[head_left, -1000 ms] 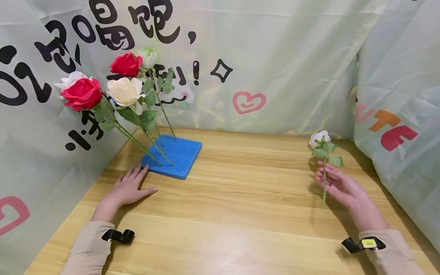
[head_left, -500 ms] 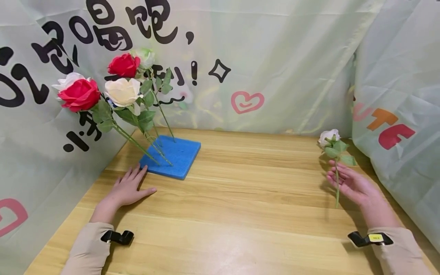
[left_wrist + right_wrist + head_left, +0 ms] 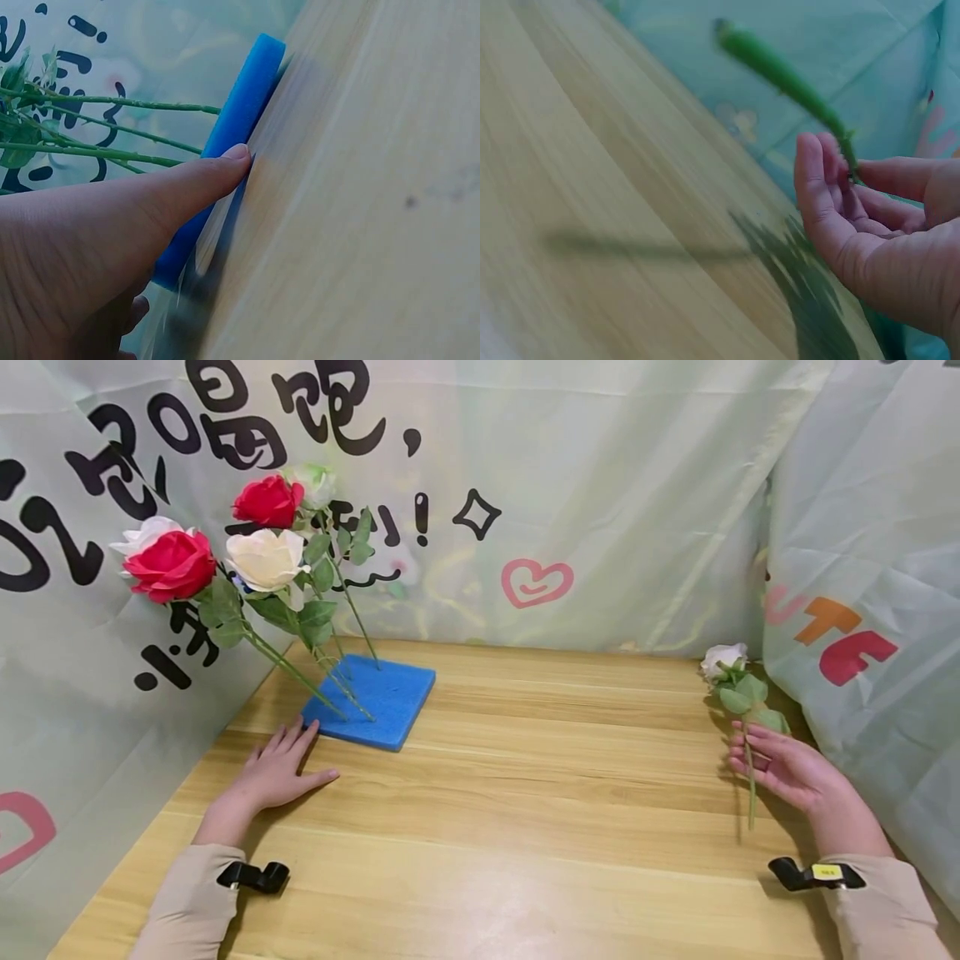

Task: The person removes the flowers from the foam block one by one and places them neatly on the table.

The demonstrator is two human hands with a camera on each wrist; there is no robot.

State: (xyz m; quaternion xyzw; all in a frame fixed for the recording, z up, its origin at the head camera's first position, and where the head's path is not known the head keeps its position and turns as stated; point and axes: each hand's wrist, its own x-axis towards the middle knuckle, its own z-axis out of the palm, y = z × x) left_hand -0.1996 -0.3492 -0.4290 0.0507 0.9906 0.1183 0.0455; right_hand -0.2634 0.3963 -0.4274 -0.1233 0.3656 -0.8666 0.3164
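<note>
A blue foam block (image 3: 378,693) lies at the table's back left, with several red and white roses (image 3: 258,556) stuck in it and leaning left. My left hand (image 3: 276,768) rests flat on the wood, its fingertips touching the block's near corner; the left wrist view shows a finger (image 3: 217,169) against the foam edge (image 3: 240,105). At the far right my right hand (image 3: 780,768) pinches the green stem (image 3: 750,789) of a small white rose (image 3: 723,660), held upright above the table. In the right wrist view the fingers (image 3: 832,187) close on the blurred stem (image 3: 780,71).
Printed pale green curtains hang along the back (image 3: 570,502), the left (image 3: 67,635) and the right (image 3: 870,610), close to my right hand. The wooden table (image 3: 525,793) spans the view. Black clips sit on both sleeves (image 3: 251,877).
My right hand has carried the white rose rightward and a little lower, nearer the right curtain. The left hand has stayed against the foam block.
</note>
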